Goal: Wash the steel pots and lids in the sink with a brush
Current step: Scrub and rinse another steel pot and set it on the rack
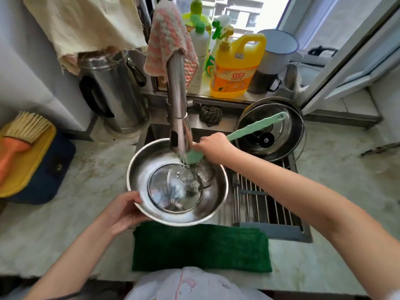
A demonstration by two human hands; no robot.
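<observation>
Steel pot (151, 161) held over sink (303, 232), under running tap (177, 100). Left hand (123, 211) clamped on pot's near-left rim. Right hand (213, 146) closed round green brush (255, 126), head at pot's far wall. Lid (287, 126) rests at sink's far-right corner. Green cloth (201, 247) on worktop (65, 224) front edge.

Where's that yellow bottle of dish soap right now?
The yellow bottle stands on the window ledge behind the sink, right of the faucet, between a white bottle with a green cap and a white enamel mug.
</observation>
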